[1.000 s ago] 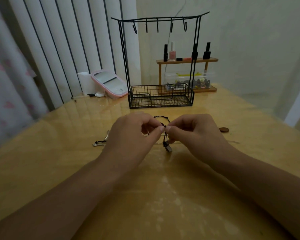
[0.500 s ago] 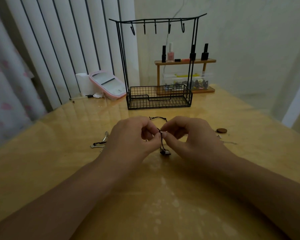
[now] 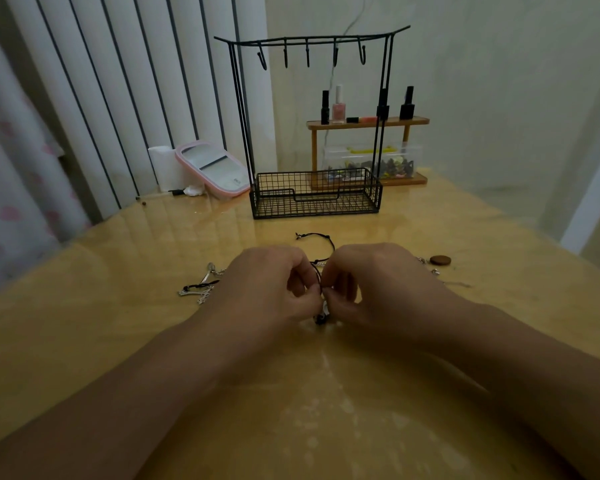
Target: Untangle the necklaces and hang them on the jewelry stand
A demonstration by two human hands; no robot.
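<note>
A black cord necklace (image 3: pixel 321 239) loops on the table beyond my knuckles, and its dark pendant (image 3: pixel 321 317) lies below my fingertips. My left hand (image 3: pixel 267 285) and my right hand (image 3: pixel 378 282) sit side by side, both pinching the cord where it tangles. A silver chain with a black cord (image 3: pixel 201 287) lies left of my left hand. More silver chain (image 3: pixel 430 266) and a round brown pendant (image 3: pixel 440 260) lie right of my right hand. The black wire jewelry stand (image 3: pixel 312 43) stands behind, its hooks bare.
A wooden shelf (image 3: pixel 368 122) with nail polish bottles and a clear box of small items stands behind the stand. A pink-rimmed mirror (image 3: pixel 212 168) leans at the back left by the blinds. The glossy wooden table (image 3: pixel 118 271) ends at the right near a wall.
Both hands have dropped lower and drawn closer together over the knot. The pendant now rests on the table under my fingertips instead of hanging.
</note>
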